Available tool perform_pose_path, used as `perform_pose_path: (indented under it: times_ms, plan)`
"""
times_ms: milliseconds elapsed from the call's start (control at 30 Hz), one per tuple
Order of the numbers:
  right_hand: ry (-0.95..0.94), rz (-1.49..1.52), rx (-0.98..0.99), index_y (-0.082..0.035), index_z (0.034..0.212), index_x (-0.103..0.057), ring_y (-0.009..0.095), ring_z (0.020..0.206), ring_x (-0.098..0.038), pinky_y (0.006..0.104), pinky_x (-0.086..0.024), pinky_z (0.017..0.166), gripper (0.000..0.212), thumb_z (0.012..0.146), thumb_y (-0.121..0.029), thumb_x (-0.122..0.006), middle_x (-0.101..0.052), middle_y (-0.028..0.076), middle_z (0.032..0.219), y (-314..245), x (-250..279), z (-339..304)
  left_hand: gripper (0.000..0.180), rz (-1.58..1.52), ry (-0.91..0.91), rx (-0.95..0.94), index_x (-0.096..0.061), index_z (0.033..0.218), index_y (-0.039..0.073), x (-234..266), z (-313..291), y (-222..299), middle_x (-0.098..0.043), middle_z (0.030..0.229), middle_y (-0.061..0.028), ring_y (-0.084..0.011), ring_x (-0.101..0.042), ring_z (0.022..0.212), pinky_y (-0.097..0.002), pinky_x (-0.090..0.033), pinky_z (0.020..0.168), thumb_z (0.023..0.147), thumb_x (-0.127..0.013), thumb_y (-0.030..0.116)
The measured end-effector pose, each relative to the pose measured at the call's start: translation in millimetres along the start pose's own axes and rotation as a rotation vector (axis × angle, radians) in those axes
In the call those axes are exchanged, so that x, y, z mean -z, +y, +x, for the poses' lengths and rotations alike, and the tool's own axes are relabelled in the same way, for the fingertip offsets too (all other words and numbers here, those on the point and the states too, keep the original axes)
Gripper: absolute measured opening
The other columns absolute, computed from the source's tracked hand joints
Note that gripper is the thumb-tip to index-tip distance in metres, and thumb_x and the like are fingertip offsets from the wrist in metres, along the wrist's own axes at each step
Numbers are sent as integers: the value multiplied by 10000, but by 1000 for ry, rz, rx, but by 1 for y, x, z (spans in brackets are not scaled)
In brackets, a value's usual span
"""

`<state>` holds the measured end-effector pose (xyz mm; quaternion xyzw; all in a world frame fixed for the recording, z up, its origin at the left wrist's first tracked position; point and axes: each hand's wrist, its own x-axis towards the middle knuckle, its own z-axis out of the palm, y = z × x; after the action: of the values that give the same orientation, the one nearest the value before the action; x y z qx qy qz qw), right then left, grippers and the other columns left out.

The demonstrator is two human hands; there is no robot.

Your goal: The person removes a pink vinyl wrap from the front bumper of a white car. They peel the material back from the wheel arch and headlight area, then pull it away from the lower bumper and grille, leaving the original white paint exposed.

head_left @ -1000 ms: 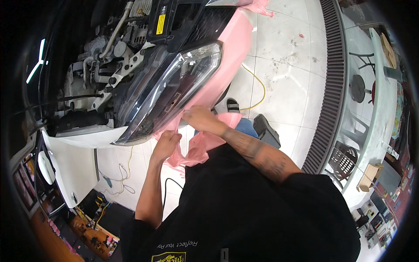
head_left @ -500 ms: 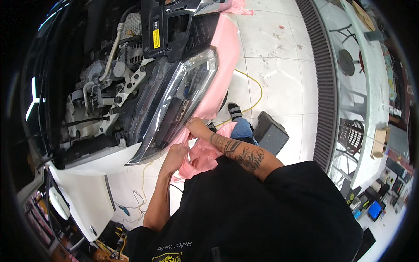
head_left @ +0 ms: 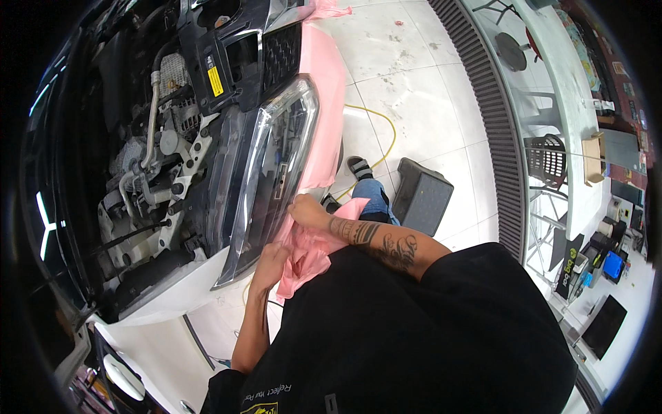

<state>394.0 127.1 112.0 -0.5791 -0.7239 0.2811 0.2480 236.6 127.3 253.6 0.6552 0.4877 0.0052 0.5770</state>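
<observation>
Beside the lower edge of a clear car headlight (head_left: 277,159), both my hands grip a crumpled sheet of pink film (head_left: 307,261). My left hand (head_left: 274,262) is closed on the film near the headlight's rear corner. Farther forward, my right hand (head_left: 308,211) has its fingers closed on the same sheet, against the edge below the lamp. Loose folds hang between my hands and my black shirt. More smooth pink film covers the bumper (head_left: 327,110) ahead of the headlight. My fingertips are partly hidden.
An uncovered engine bay (head_left: 162,145) lies to the left, with a white car door (head_left: 155,352) nearer. A leg in blue jeans (head_left: 372,196) and a strapped sandal stand by a dark grey box (head_left: 422,196). A yellow hose (head_left: 393,134) curves over the tiles beside a floor grate (head_left: 493,114).
The view has shifted, so the car now sits farther left. My hands have come slightly closer together, still gripping the pink film, which bunches more between them.
</observation>
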Motion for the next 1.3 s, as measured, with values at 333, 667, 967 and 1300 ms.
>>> perform_pose_path:
  times_ms: [333, 667, 967, 1300]
  plan:
    - [-100, -21, -7, -40, 596, -633, 321, 648, -593, 422, -470, 610, 175, 670, -172, -545, -584, 157, 623, -17, 11, 1, 268, -50, -37, 72, -471, 677, -68, 13, -11, 5, -410, 567, -154, -197, -441, 565, -361, -347, 553, 820, -462, 159]
    - [-150, 196, -240, 9, 600, -623, 347, 688, -601, 454, -478, 637, 200, 691, -154, -551, -591, 183, 671, -46, 52, 3, 290, 154, -115, 82, -540, 784, -72, 29, -19, -5, -547, 708, -243, -385, -520, 668, -427, -396, 667, 846, -450, 197]
    - [-85, 184, -98, -9, 610, -593, 337, 721, -576, 429, -470, 657, 144, 675, -131, -552, -580, 173, 703, -43, 24, -5, 300, 170, -154, 97, -489, 698, -65, 43, -24, 27, -488, 603, -226, -337, -472, 555, -404, -381, 578, 868, -463, 181]
    - [-138, 157, -107, -20, 631, -591, 306, 703, -589, 419, -473, 599, 131, 665, -143, -563, -581, 147, 708, -85, 68, -17, 256, 147, -64, 97, -471, 674, -62, 36, -55, 28, -441, 560, -183, -239, -457, 502, -367, -362, 515, 850, -459, 123]
